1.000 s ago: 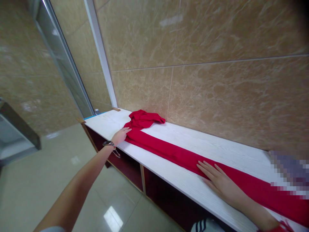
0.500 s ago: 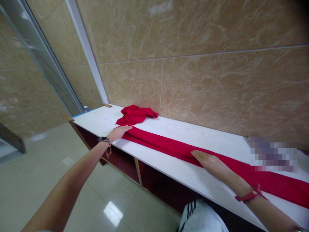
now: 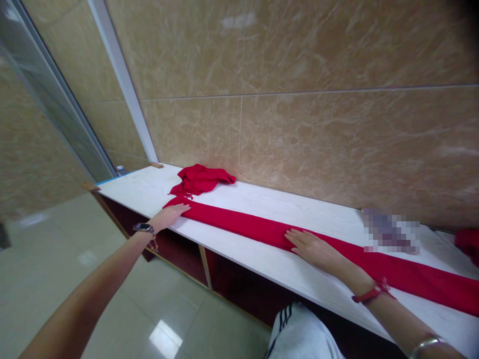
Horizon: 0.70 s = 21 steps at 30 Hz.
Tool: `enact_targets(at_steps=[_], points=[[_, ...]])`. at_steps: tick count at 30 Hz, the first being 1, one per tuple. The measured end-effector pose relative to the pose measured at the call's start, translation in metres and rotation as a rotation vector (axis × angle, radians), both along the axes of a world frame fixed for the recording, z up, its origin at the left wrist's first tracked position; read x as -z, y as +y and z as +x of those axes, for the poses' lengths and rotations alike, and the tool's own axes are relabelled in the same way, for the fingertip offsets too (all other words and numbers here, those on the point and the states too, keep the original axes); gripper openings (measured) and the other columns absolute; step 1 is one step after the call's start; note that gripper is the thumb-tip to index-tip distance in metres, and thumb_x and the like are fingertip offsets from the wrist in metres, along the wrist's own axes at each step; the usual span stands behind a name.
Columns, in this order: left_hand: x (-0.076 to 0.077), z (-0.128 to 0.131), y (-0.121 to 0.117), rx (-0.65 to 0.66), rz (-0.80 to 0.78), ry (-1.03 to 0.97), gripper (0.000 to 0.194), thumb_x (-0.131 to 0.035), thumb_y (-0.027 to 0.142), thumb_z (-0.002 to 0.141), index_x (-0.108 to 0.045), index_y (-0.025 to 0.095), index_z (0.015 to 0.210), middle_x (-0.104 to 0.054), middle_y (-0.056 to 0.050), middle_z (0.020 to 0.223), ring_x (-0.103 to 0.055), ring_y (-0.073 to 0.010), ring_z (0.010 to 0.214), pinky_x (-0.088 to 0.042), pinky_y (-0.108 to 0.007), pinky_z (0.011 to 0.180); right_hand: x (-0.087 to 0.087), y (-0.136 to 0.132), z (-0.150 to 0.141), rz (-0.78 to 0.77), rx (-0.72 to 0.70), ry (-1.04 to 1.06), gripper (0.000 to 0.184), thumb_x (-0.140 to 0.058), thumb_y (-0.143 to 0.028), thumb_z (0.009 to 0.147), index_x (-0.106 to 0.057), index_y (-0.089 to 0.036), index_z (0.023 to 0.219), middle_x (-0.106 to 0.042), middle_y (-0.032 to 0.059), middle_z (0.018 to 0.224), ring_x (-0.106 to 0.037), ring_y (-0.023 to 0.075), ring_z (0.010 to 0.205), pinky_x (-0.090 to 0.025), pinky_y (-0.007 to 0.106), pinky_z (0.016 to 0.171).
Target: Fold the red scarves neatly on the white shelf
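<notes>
A long red cloth strip [image 3: 239, 223], folded narrow like a scarf, lies along the white cabinet top [image 3: 292, 209] and runs out of view at the right. Near its far left end, my left hand [image 3: 169, 215] rests flat on it with fingers stretched out. My right hand [image 3: 312, 248] lies on the strip around the middle of the view, palm down and fingers extended. Just behind the left end sits a crumpled red cloth [image 3: 204, 178], close to the wall. Neither hand grips anything.
A tan marble-patterned wall [image 3: 318, 139] stands directly behind the cabinet. On the top at the right are a blurred-out flat item [image 3: 389, 232] and another red cloth [image 3: 467, 244]. Open dark shelves [image 3: 239, 284] lie below. My knee [image 3: 299, 334] is near the front edge.
The view has swung to the right, showing more of the right side. Both hands stay on the strip; the right hand's fingers were held together half a second ago and now lie flatter and more spread.
</notes>
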<state>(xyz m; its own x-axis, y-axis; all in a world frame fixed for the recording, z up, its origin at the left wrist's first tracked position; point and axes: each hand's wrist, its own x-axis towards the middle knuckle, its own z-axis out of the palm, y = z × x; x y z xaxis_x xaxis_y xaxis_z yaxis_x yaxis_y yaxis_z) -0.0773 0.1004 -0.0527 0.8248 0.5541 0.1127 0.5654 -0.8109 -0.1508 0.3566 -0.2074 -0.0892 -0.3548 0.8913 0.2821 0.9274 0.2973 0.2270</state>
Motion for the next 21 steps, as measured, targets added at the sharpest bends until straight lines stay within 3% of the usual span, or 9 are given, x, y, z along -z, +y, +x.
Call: enact_targets(at_steps=[4,7,9,12,15,18,21], points=[[-0.002,0.001,0.005,-0.067,-0.075,-0.022,0.052,-0.031,0.011,0.080,-0.042,0.012,0.131,-0.039,-0.007,0.138,-0.031,-0.0184,0.129,-0.026,-0.034,0.106,-0.012,-0.006,-0.019,-0.125,0.106,0.087,0.050,-0.031,-0.044,0.092,-0.031,-0.025,0.137,-0.032,0.0078,0.142,-0.028,0.0291,0.130,-0.031,0.055,0.099],[-0.005,-0.001,0.013,-0.115,-0.192,-0.048,0.048,-0.031,0.025,0.085,-0.044,0.015,0.130,-0.038,-0.007,0.139,-0.030,-0.0223,0.130,-0.029,-0.037,0.103,-0.017,-0.017,-0.022,-0.204,0.117,0.172,0.050,-0.029,-0.044,0.092,-0.028,-0.026,0.139,-0.028,0.0074,0.145,-0.022,0.0279,0.132,-0.027,0.057,0.101],[-0.008,0.003,0.018,-0.142,-0.215,-0.069,0.047,-0.027,0.032,0.088,-0.051,0.014,0.124,-0.047,-0.008,0.133,-0.039,-0.0216,0.124,-0.032,-0.035,0.102,-0.021,-0.021,-0.015,-0.257,0.094,0.230,0.048,-0.030,-0.043,0.092,-0.031,-0.027,0.137,-0.031,0.0065,0.143,-0.025,0.0267,0.131,-0.028,0.055,0.101],[-0.015,0.022,0.020,-0.150,-0.096,-0.126,0.046,-0.026,0.033,0.089,-0.061,0.011,0.110,-0.058,-0.012,0.118,-0.048,-0.0211,0.114,-0.031,-0.033,0.102,-0.034,-0.020,0.010,-0.231,0.126,0.344,0.040,-0.034,-0.037,0.091,-0.049,-0.024,0.126,-0.046,0.0085,0.134,-0.039,0.0244,0.124,-0.034,0.048,0.100],[-0.025,0.055,0.010,-0.048,-0.046,-0.109,0.039,-0.037,0.032,0.086,-0.059,0.016,0.113,-0.048,-0.011,0.130,-0.039,-0.0239,0.121,-0.026,-0.039,0.104,-0.049,-0.018,0.049,-0.164,0.268,0.395,0.037,-0.047,-0.031,0.083,-0.056,-0.017,0.117,-0.056,0.0135,0.121,-0.053,0.0248,0.111,-0.041,0.044,0.095],[-0.039,0.090,-0.001,0.060,-0.225,0.068,0.046,-0.052,0.035,0.077,-0.053,0.021,0.121,-0.043,-0.010,0.135,-0.042,-0.0264,0.119,-0.031,-0.040,0.099,-0.060,-0.023,0.089,-0.398,0.435,0.346,0.040,-0.060,-0.023,0.069,-0.061,-0.015,0.108,-0.064,0.0136,0.106,-0.061,0.0262,0.095,-0.048,0.040,0.083],[-0.053,0.115,-0.002,0.056,-0.408,0.205,0.056,-0.064,0.034,0.063,-0.056,0.019,0.117,-0.058,-0.009,0.117,-0.054,-0.0244,0.103,-0.041,-0.032,0.089,-0.065,-0.036,0.111,-0.596,0.519,0.357,0.037,-0.063,-0.018,0.061,-0.064,-0.018,0.098,-0.069,0.0068,0.090,-0.065,0.0218,0.077,-0.051,0.032,0.066]])
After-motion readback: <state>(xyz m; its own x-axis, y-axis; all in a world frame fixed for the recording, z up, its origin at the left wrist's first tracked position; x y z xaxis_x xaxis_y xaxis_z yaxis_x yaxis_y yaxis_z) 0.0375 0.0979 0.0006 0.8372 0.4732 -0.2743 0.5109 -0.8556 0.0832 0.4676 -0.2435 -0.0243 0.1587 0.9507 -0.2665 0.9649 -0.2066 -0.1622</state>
